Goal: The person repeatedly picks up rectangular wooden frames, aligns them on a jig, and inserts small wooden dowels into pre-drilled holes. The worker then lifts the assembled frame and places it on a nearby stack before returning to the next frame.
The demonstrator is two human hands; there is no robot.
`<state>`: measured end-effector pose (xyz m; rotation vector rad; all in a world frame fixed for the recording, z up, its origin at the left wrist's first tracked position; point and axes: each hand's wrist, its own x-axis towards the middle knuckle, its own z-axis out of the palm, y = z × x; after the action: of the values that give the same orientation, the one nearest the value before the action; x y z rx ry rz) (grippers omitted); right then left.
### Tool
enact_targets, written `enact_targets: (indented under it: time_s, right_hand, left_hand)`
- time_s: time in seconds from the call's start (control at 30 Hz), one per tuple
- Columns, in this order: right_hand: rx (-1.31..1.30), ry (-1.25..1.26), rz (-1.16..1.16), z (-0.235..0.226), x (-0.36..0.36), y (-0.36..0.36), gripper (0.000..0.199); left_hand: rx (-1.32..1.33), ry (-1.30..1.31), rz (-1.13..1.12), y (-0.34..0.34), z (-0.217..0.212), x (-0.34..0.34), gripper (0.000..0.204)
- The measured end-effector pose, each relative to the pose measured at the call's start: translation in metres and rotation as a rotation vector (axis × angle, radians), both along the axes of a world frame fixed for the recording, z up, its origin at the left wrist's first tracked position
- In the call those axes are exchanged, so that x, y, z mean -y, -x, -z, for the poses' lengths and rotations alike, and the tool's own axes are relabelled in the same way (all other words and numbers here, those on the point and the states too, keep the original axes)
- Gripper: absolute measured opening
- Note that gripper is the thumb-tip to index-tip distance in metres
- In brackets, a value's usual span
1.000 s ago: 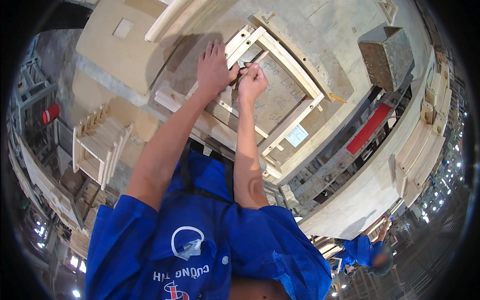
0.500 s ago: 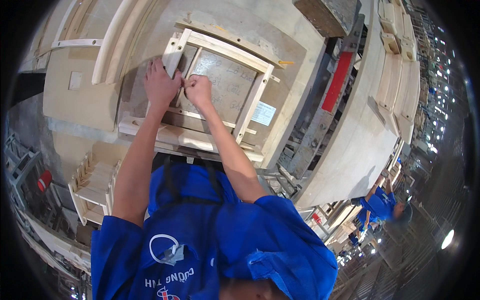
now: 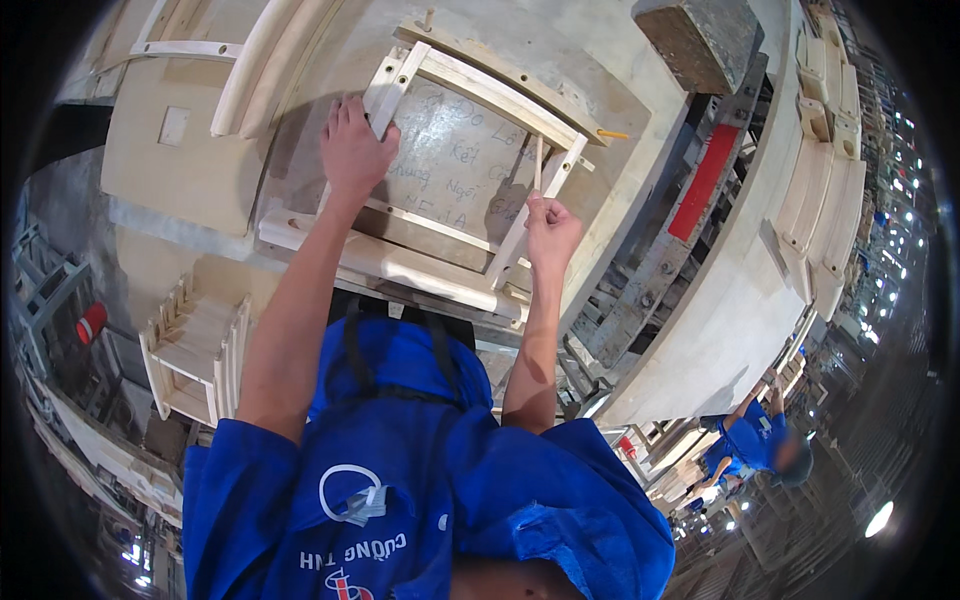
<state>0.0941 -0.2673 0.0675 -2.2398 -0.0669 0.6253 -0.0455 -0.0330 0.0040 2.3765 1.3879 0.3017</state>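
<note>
A rectangular pale wooden frame (image 3: 497,105) lies on the bench in front of me. My left hand (image 3: 358,150) is closed over its left rail, fingers on the outer side and thumb on the inner. At the frame's right rail, my right hand (image 3: 553,232) pinches a thin wooden stick (image 3: 538,165) that points away from me, its far end close to the frame's far rail. Handwriting on the board shows through the frame's opening. A rounded wooden bar (image 3: 420,272) lies along the near side of the frame.
Beyond the frame, a wooden strip (image 3: 470,55) is fixed to the board, with a yellow pencil (image 3: 612,134) at its right end. A heavy block (image 3: 700,42) sits at the far right. Curved wooden parts (image 3: 830,190) are stacked farther right. A co-worker (image 3: 750,440) stands beyond.
My right hand has moved from beside the left rail to the right rail, bringing the thin stick across the frame. My left hand stays on the left rail. The whole view has shifted slightly.
</note>
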Motion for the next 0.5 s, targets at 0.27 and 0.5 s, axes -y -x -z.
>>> enact_targets:
  time_s: [0.27, 0.5]
  right_hand:
    - [0.351, 0.4, -0.165, 0.039, -0.053, 0.011, 0.028]
    - [0.349, 0.362, -0.031, 0.046, -0.065, 0.005, 0.028]
  left_hand:
    - [-0.002, -0.012, 0.009, 0.002, 0.002, -0.002, 0.063]
    - [0.009, 0.0, -0.001, 0.003, 0.004, 0.001, 0.062]
